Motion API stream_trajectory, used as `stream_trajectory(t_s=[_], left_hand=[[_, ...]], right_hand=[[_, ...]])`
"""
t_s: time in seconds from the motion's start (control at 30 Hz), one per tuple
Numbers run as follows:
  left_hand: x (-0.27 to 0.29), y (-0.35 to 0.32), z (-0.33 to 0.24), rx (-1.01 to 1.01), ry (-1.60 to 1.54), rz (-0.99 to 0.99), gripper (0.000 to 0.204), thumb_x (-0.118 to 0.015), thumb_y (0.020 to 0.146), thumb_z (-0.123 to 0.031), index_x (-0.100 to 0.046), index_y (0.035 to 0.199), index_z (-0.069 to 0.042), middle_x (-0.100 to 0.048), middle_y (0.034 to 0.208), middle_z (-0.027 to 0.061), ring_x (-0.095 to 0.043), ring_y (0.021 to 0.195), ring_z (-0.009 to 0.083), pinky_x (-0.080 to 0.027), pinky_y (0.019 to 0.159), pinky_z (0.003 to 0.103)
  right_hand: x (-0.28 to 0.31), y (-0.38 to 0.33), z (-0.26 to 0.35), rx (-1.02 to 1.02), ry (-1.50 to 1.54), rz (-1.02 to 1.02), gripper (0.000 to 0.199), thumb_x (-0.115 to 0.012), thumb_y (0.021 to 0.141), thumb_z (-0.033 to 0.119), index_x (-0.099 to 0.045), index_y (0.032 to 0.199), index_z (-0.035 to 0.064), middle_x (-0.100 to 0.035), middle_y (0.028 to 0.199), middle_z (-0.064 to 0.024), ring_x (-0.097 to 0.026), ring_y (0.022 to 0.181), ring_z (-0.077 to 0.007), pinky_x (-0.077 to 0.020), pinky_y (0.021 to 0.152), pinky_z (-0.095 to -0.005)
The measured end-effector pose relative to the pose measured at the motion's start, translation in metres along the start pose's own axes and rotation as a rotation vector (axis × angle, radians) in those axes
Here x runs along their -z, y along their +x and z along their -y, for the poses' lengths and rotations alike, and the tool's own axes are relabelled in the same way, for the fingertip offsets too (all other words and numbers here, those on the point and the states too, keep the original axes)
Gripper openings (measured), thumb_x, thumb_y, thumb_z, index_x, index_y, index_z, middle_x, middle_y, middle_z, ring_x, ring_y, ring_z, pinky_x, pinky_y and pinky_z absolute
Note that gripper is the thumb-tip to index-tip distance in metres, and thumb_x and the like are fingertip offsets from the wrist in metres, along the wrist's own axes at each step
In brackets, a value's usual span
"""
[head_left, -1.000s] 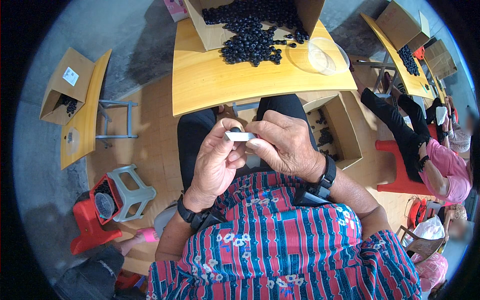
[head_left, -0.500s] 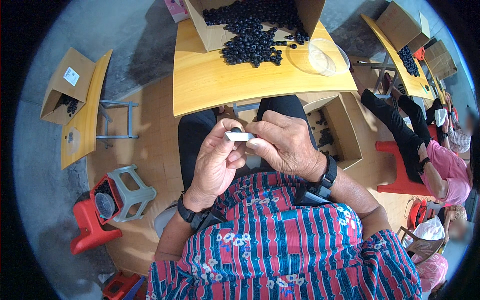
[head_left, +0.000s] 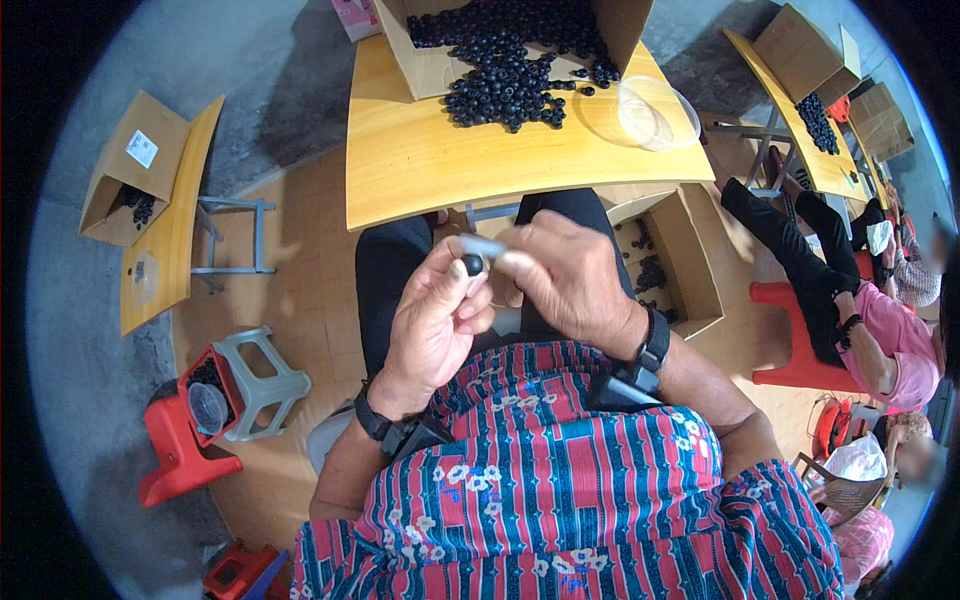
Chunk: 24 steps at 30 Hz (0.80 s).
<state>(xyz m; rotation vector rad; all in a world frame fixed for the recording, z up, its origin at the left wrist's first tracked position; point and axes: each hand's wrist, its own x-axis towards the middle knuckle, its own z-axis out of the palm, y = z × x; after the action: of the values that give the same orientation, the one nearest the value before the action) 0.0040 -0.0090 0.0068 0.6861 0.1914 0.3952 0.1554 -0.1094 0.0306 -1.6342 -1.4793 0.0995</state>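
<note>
Between the thumb and fingers of my left hand (head_left: 435, 325) is a small round black piece (head_left: 472, 264), its shiny face turned up. My right hand (head_left: 572, 280) is closed on a small flat grey strip (head_left: 482, 246) that looks like a blade. Motion blurs the strip, and its near end is hidden in my fingers. Its tip lies at the far side of the black piece; whether they touch I cannot tell. Both hands are above my lap, just short of the table (head_left: 420, 175). More black pieces (head_left: 505, 95) lie heaped there, spilling from a tipped cardboard box (head_left: 625, 35).
A clear round plastic container (head_left: 657, 115) is on the table's right. By my right knee stands an open cardboard box (head_left: 695, 260) with scattered black pieces. Stools, one grey-green (head_left: 270, 385) and one red (head_left: 165, 450), are at left. A co-worker in pink (head_left: 895, 335) sits at right.
The strip has moved from in front of the black piece to its far side, uncovering the piece. My right hand has shifted slightly away from me; the left has hardly moved.
</note>
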Motion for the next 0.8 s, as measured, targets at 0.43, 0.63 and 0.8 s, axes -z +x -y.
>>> stream_trajectory(t_s=[0.43,0.63,0.8], left_hand=[[-0.006,0.002,0.003,0.024,-0.034,-0.025,0.020,-0.049,0.099,-0.026,-0.053,0.110,-0.010,-0.043,0.085,-0.0039,-0.037,0.065,0.0033,-0.031,0.054,0.016],[0.001,0.000,0.008,0.047,-0.096,-0.043,0.021,-0.047,0.100,-0.025,-0.054,0.114,-0.011,-0.044,0.085,-0.0056,-0.038,0.067,0.0030,-0.033,0.057,0.017],[0.004,0.002,0.015,0.024,-0.188,-0.006,0.020,-0.049,0.099,-0.024,-0.052,0.113,-0.010,-0.051,0.089,-0.0036,-0.038,0.066,0.0020,-0.032,0.056,0.015]], right_hand=[[-0.007,0.000,0.003,-0.072,0.361,-0.039,0.033,-0.077,0.075,0.013,-0.070,0.107,0.0089,-0.063,0.075,-0.0048,-0.056,0.067,-0.0146,-0.0461,0.062,-0.0271],[-0.014,-0.002,0.000,0.006,0.288,-0.100,0.035,-0.075,0.072,0.005,-0.071,0.106,0.0122,-0.059,0.070,-0.0049,-0.056,0.061,-0.0154,-0.0456,0.054,-0.0268],[-0.012,-0.001,0.000,0.117,0.125,-0.142,0.035,-0.075,0.067,0.002,-0.071,0.101,0.0099,-0.059,0.069,-0.0060,-0.059,0.059,-0.0189,-0.0477,0.052,-0.0295]])
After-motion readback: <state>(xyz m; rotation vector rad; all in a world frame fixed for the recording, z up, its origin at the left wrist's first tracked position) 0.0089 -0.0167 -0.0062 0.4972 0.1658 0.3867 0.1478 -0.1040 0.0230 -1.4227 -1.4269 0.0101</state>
